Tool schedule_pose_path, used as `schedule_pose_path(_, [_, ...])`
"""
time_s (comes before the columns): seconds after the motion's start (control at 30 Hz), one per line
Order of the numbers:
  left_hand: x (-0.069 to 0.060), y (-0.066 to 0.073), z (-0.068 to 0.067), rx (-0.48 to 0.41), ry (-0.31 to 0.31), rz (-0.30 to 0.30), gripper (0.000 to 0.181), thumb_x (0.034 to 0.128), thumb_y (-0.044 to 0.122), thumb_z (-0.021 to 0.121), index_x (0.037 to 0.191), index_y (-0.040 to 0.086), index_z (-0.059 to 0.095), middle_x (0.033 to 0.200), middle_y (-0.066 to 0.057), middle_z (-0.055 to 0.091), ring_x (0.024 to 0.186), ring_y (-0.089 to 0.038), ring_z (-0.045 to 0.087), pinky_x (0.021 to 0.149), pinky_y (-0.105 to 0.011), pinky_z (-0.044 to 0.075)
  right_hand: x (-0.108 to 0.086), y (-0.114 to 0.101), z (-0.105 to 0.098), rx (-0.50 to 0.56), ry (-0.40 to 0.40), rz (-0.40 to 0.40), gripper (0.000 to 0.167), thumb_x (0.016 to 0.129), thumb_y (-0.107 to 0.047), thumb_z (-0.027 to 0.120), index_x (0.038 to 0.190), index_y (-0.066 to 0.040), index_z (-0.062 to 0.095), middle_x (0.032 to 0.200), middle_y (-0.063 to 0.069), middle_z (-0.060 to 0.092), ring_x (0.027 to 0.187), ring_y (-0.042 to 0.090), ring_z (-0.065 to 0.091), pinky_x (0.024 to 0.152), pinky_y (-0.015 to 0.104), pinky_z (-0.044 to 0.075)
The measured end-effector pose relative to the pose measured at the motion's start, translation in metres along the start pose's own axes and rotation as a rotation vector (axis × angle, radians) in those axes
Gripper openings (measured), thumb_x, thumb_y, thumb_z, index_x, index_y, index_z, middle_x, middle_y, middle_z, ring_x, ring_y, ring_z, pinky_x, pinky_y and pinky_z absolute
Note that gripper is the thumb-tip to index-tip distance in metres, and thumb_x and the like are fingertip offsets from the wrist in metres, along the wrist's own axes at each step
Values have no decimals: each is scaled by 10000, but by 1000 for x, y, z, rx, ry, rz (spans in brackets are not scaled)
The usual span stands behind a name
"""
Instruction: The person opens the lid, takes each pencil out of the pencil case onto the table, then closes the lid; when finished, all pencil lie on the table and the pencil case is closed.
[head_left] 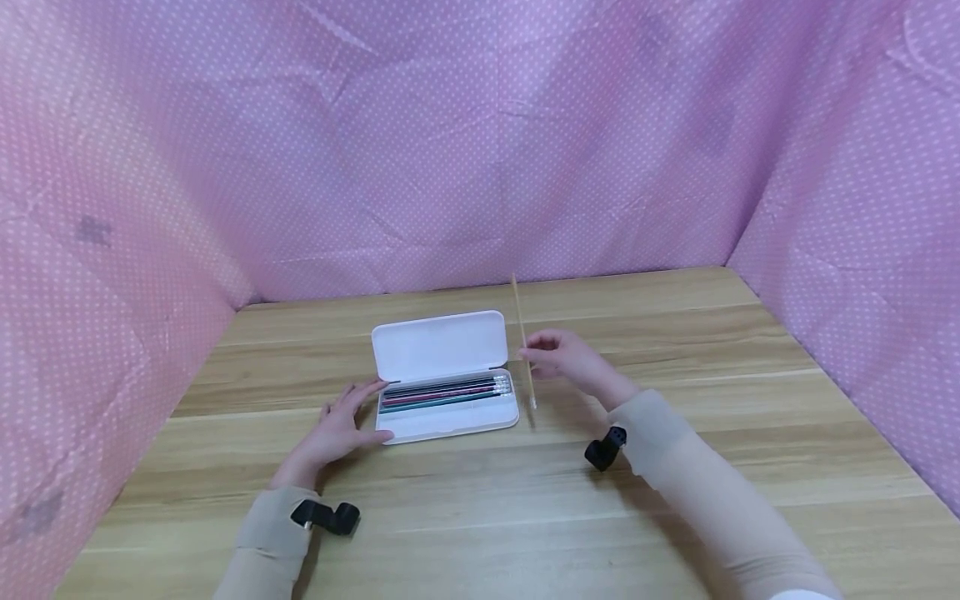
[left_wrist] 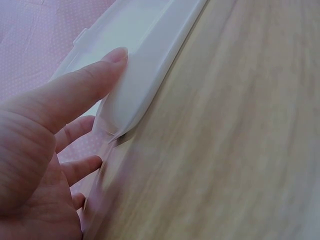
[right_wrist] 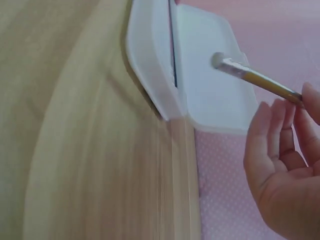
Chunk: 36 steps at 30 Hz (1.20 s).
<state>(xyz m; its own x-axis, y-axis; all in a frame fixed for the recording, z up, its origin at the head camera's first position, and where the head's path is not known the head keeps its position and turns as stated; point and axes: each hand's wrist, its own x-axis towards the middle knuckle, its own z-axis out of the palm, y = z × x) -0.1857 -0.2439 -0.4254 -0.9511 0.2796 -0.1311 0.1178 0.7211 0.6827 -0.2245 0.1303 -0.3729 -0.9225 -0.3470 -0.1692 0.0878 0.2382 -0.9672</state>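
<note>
A white pencil case [head_left: 450, 429] lies on the table with its lid [head_left: 440, 347] raised at the back. Dark, red and green pencils [head_left: 442, 394] lie side by side in it, their eraser ends to the right. At the case's left end rests my left hand [head_left: 337, 429], fingers spread, thumb on the front corner and a finger near the hinge. My right hand [head_left: 564, 360], just right of the case, pinches a yellow pencil [right_wrist: 267, 84] between thumb and fingertips. That pencil stands near upright in the head view, its white eraser end down.
The wooden table [head_left: 525, 517] extends around the case on all sides. Pink dotted cloth [head_left: 480, 150] hangs behind and along both sides of it. Each wrist carries a small black camera.
</note>
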Motion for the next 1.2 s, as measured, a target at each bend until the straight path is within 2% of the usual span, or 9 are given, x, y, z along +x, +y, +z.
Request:
schedule_pose_path(0.13, [0, -1, 0, -1, 1, 8, 855, 740, 400, 786, 1448, 182, 357, 1560, -147, 223, 1424, -466, -26, 1040, -709, -104, 2, 6, -13, 116, 58, 3, 160, 938, -81, 556, 1068, 12, 554, 924, -5, 574, 884, 118, 582, 923, 401, 516])
schedule_pose_path(0.23, [-1, -1, 1, -5, -1, 8, 854, 740, 400, 786, 1448, 182, 360, 1560, -148, 223, 1426, -462, -28, 1041, -707, -106, 3, 15, -20, 161, 78, 9, 83, 935, -50, 547, 1014, -30, 557, 870, -41, 567, 779, 53, 569, 819, 285, 549])
schedule_pose_path(0.3, [-1, -1, 1, -7, 0, 11, 851, 741, 394, 786, 1447, 179, 362, 1560, -149, 225, 1427, -460, -25, 1044, -705, -104, 4, 22, -24, 177, 85, 25, 94, 929, -39, 551, 1021, -18, 554, 861, -36, 573, 757, 51, 575, 753, 228, 542])
schedule_pose_path(0.43, [0, 0, 1, -7, 0, 14, 840, 746, 384, 785, 1448, 192, 365, 1562, -147, 219, 1429, -457, -26, 1047, -700, -106, 6, 33, -30, 141, 67, 75, 322, 932, -62, 552, 1209, 77, 466, 912, 8, 579, 741, 65, 579, 721, 215, 526])
schedule_pose_path(0.57, [0, 0, 1, -9, -5, 8, 834, 748, 386, 784, 1448, 209, 365, 1567, -139, 210, 1431, -450, -38, 1049, -695, -114, 7, 37, -33, 116, 42, 109, 481, 936, -48, 540, 1337, 109, 326, 911, 17, 570, 733, 65, 557, 726, 219, 530])
schedule_pose_path(0.97, [-1, -1, 0, -13, -1, 0, 847, 747, 390, 783, 1452, 191, 358, 1565, -143, 211, 1432, -448, -38, 1050, -692, -121, 16, 39, -30, -33, 52, 185, 483, 920, -53, 580, 1340, 55, 366, 986, 102, 587, 788, 117, 570, 712, 222, 541])
schedule_pose_path(1.2, [-2, 0, 0, -22, -1, 6, 842, 750, 380, 782, 1452, 189, 359, 1564, -148, 212, 1430, -450, -39, 1047, -695, -124, 21, 39, -26, -124, 78, 211, 476, 887, -43, 621, 1303, 53, 409, 953, 130, 635, 695, 115, 586, 640, 233, 547])
